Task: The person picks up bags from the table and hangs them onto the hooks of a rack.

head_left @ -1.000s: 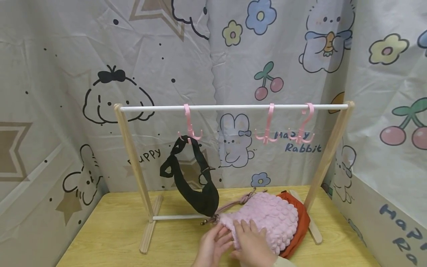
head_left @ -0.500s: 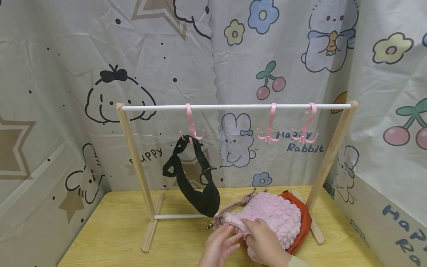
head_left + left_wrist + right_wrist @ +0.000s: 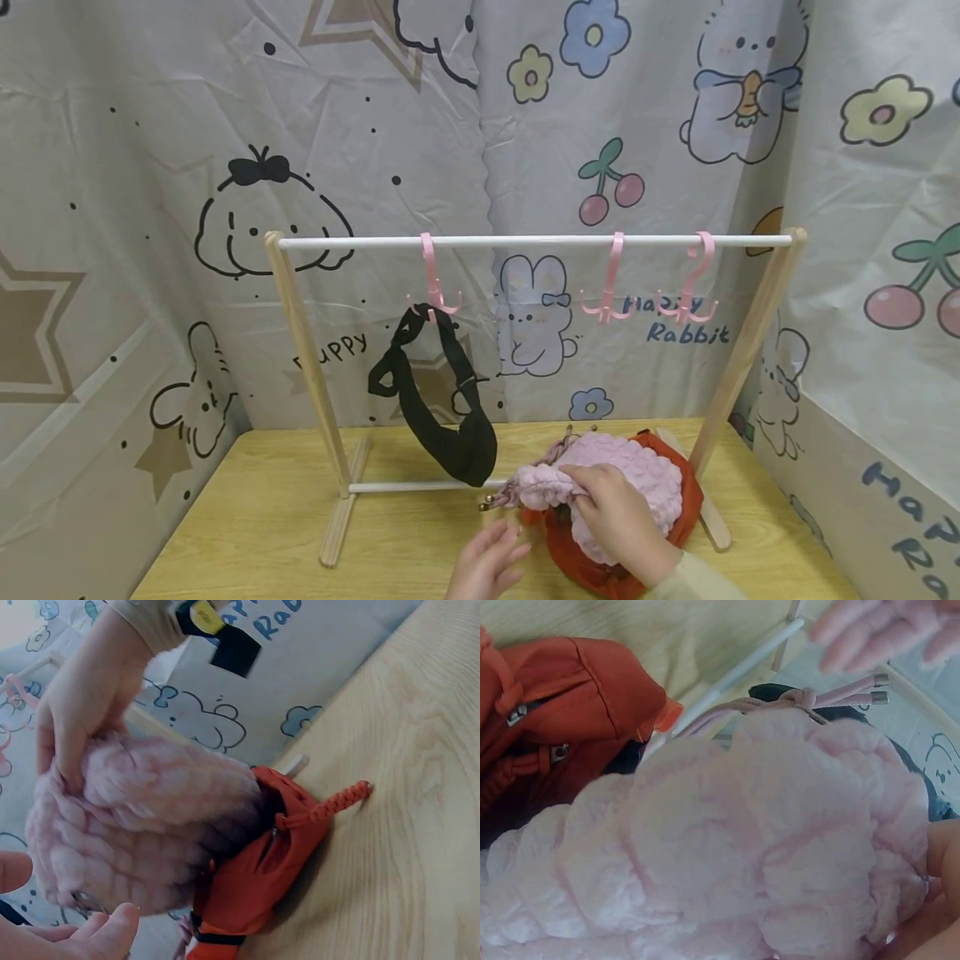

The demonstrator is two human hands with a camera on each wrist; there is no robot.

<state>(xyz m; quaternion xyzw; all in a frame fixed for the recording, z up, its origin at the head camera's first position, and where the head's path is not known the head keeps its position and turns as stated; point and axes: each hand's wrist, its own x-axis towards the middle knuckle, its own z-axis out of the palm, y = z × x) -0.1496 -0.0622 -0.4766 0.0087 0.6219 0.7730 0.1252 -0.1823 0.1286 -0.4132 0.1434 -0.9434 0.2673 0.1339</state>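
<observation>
From the head view, the right hand (image 3: 618,521) pinches the gathered end of a pink bubble-textured drawstring bag (image 3: 645,475), while the left hand (image 3: 487,562) is just beside it with fingers spread loosely and nothing in them. The pink bag lies over a red-orange bag (image 3: 573,558) on the wood-grain table (image 3: 405,542), near the right leg of a garment rack (image 3: 525,242), and its cord ends (image 3: 487,502) poke out toward the left. This is also the view that gets the whole rack in: three pink hooks on the white bar, with a black sling bag (image 3: 442,442) hanging from the left hook (image 3: 430,275). Left wrist cam is where you see the red-orange bag properly, with a zipper, a chunky braided cord (image 3: 330,806) reaching out over the table and a black band near the bottom of the frame. You also get the right thumb pressed into the pink fabric, plus a black strap with a yellow label (image 3: 204,615) at that wrist. The left fingers overlap the pink bag there, so I can't tell the gap from that angle. Right wrist cam is mostly pink puff up close, with the right fingers gripping at the edge of frame; it shows metal tips (image 3: 881,680) on the cords, silvery zip pulls (image 3: 559,752) on the red-orange bag, and the left hand clearly apart, fingers extended.
</observation>
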